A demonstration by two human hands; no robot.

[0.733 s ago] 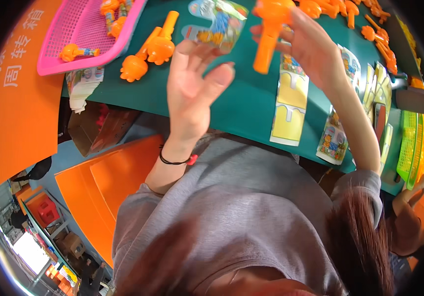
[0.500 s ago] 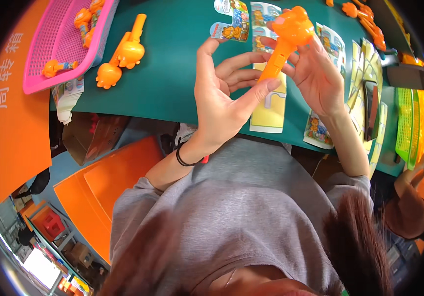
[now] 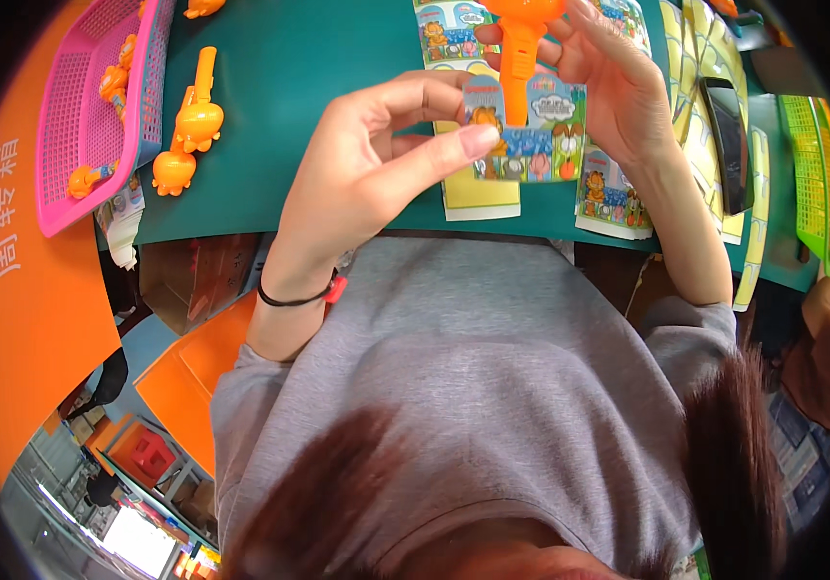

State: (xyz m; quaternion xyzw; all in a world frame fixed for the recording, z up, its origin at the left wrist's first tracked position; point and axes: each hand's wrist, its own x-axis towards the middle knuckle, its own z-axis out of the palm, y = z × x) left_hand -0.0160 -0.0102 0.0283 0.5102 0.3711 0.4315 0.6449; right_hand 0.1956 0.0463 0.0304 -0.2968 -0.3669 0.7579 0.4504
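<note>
My left hand [image 3: 367, 164] pinches a colourful cartoon sticker [image 3: 568, 159] between thumb and fingers. The sticker has a notch in its upper edge. The orange toy's straight handle [image 3: 519, 63] points down into that notch; whether the two touch I cannot tell. My right hand [image 3: 632, 97] grips the toy near its rounded head [image 3: 526, 8], which the top edge of the view cuts off. Beneath my hands, sticker sheets [image 3: 449, 39] and yellow backing paper [image 3: 483, 198] lie on the green table [image 3: 270, 116].
A pink mesh basket [image 3: 46, 188] at the left holds several orange toys. More orange toys [image 3: 199, 121] lie beside it. To the right are a dark phone-like object [image 3: 727, 145], yellow paper strips [image 3: 690, 126] and a green basket [image 3: 811, 184]. Another person's arm [image 3: 821, 319] shows at the far right.
My left thumb has left the toy's handle and now presses on the sticker, which has come down in front of the handle's end. The toy has turned more upright. The whole view has shifted.
</note>
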